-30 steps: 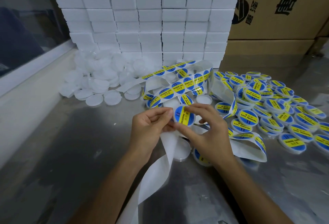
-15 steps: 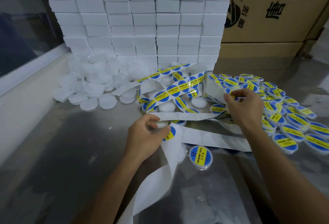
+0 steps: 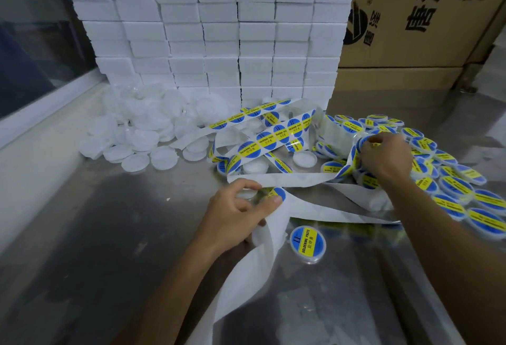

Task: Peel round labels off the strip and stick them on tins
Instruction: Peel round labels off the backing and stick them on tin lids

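Looking down through the head view, I see that a second ago both my hands were together pressing a blue and yellow round label onto a tin; half a second ago my right hand had already gone out to the side, and the finished round clear tin with its blue and yellow label (image 3: 308, 243) now lies alone on the shiny steel table (image 3: 82, 235) just in front of me. I take that to mean one tin is done and the next round is starting.

My left hand (image 3: 241, 216) has its fingers curled around the white backing strip (image 3: 262, 268), thumb and forefinger pinching it right beside the next blue and yellow label on the strip (image 3: 277, 194); a small white tin seems to sit under my fingers, though I cannot tell that for sure. The spent strip trails down towards me.

My right hand (image 3: 388, 157) reaches over the heap of labelled tins (image 3: 454, 188) at my right, fingertips bunched on what looks like a labelled tin or a label, but I cannot tell which. Unlabelled white tins (image 3: 142, 136) lie piled at far left, in front of stacked white boxes (image 3: 219, 29).
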